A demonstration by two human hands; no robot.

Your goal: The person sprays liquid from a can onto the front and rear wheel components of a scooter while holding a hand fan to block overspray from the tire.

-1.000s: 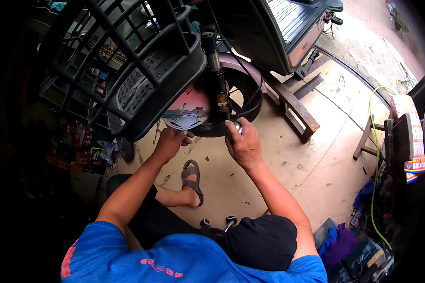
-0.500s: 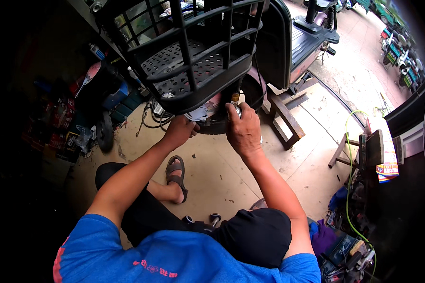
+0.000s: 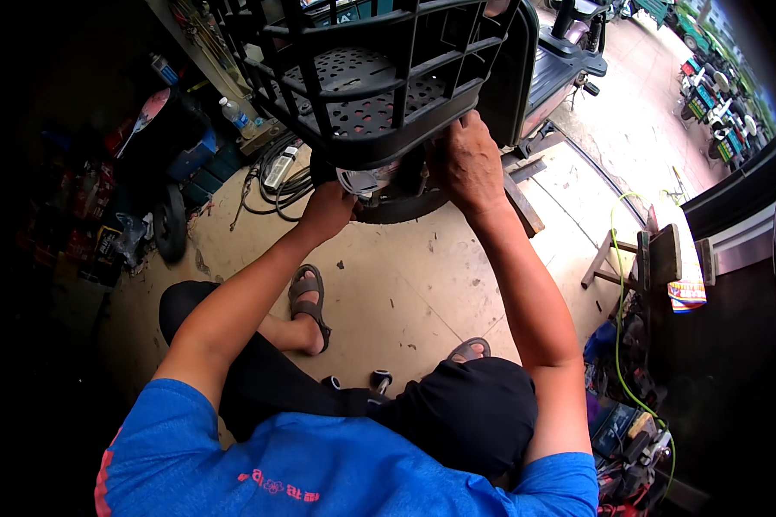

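A black plastic basket (image 3: 362, 153) with a perforated floor sits at the front of an electric scooter, above its front wheel (image 3: 401, 210). My left hand (image 3: 328, 213) is under the basket's near left edge, fingers curled in. It is beside a shiny white-and-silver part (image 3: 364, 179) whose kind I cannot make out. My right hand (image 3: 472, 168) is raised to the basket's lower right edge, with fingers bent and closed behind the rim. Their tips, and whatever they grip, are hidden.
Black cables (image 3: 283, 177) lie coiled left of the wheel, near a water bottle (image 3: 235, 115). A loose small wheel (image 3: 171, 231) stands farther left. At right are a wooden stool (image 3: 616, 258), a yellow-green hose (image 3: 618, 345) and a heap of tools (image 3: 634, 439).
My right hand has moved up and right, from beside the wheel to the basket's lower edge. The metal-and-amber item seen at its fingertips is now out of sight. My left hand stays by the white part.
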